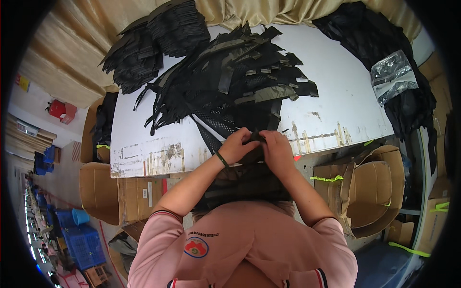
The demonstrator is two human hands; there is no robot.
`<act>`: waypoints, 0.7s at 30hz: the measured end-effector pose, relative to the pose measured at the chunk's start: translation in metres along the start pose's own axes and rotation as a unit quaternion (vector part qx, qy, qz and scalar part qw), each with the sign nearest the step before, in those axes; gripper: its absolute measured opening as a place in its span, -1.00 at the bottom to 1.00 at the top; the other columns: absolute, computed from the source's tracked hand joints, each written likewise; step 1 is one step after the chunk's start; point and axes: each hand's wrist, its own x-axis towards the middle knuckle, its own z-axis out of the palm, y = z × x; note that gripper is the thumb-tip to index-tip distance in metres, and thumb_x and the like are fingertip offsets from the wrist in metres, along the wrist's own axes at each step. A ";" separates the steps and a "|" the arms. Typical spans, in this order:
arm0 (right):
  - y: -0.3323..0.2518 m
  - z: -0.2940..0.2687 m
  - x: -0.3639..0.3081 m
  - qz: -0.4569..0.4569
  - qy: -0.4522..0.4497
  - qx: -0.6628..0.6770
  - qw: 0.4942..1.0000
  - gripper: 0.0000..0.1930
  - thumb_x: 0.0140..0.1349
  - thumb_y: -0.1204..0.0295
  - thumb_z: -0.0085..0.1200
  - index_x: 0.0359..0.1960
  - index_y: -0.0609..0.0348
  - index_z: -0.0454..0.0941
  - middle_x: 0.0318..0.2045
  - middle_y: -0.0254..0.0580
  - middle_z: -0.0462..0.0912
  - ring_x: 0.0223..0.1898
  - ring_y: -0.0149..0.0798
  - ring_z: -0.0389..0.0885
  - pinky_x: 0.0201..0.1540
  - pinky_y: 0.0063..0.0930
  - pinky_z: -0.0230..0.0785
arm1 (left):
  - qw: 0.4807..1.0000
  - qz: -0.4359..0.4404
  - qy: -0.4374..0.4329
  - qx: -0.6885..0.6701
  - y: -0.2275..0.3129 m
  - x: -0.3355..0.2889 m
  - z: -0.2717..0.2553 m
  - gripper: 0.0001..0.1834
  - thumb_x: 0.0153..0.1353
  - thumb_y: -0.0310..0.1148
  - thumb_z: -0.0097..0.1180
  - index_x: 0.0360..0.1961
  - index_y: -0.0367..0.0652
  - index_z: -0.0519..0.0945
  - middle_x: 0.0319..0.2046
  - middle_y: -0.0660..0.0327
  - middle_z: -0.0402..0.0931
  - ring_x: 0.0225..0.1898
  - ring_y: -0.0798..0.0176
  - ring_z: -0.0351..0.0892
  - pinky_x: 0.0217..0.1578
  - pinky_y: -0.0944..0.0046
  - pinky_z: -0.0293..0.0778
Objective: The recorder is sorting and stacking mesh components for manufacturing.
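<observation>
At the front edge of the white table (331, 105), both my hands meet over a dark piece of fabric (255, 137). My left hand (236, 145) pinches it from the left, a dark band around that wrist. From the right, my right hand (277, 148) grips the same piece, fingertips close to the left ones. A strip of black mesh (211, 139) runs from the hands toward a large heap of black mesh and olive-grey fabric pieces (230, 77) just beyond. More dark cloth (240, 185) hangs below the edge, over my lap.
Stacked black pieces (177, 29) stand at the far left. On the right lie dark garments (370, 33) with a clear plastic bag (394, 77). Open cardboard boxes flank me, one left (101, 192) and one right (370, 187). Blue crates (81, 245) stand on the floor at left.
</observation>
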 end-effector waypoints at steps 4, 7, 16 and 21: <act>0.020 0.020 -0.007 0.022 -0.022 0.070 0.997 -0.77 0.13 0.57 -0.03 -0.14 0.18 0.42 -0.36 -0.12 0.50 -0.27 -0.02 0.49 -0.24 -0.16 0.35 | 0.999 -0.020 0.013 -0.021 -0.013 -0.008 -0.002 -0.74 0.02 -0.39 0.30 -0.44 -0.22 0.43 -0.60 0.28 0.40 -0.55 0.43 0.33 -0.48 0.40 0.33; 0.028 0.028 -0.003 -0.020 -0.003 0.063 0.998 -0.73 0.11 0.55 0.02 -0.11 0.17 0.42 -0.40 -0.08 0.50 -0.33 0.01 0.49 -0.30 -0.16 0.37 | 0.999 -0.019 0.023 -0.012 -0.016 -0.008 -0.001 -0.77 0.02 -0.41 0.29 -0.44 -0.21 0.44 -0.60 0.28 0.41 -0.56 0.42 0.34 -0.49 0.39 0.33; 0.033 0.011 0.023 -0.102 -0.059 0.059 0.991 -0.84 0.08 0.51 0.11 -0.27 0.12 0.56 -0.46 -0.20 0.53 -0.43 -0.03 0.52 -0.40 -0.22 0.39 | 0.999 0.024 0.021 0.018 -0.004 -0.004 -0.004 -0.82 0.01 -0.46 0.26 -0.43 -0.21 0.47 -0.55 0.24 0.42 -0.51 0.33 0.41 -0.46 0.35 0.35; 0.021 0.011 0.032 0.066 0.012 0.077 0.995 -0.91 0.12 0.46 0.07 -0.50 0.17 0.46 -0.62 -0.12 0.48 -0.53 -0.09 0.49 -0.49 -0.26 0.31 | 0.970 0.202 0.084 0.103 0.013 -0.021 0.004 -0.85 -0.02 -0.52 0.22 -0.43 -0.21 0.48 -0.47 0.14 0.44 -0.46 0.09 0.46 -0.43 0.24 0.38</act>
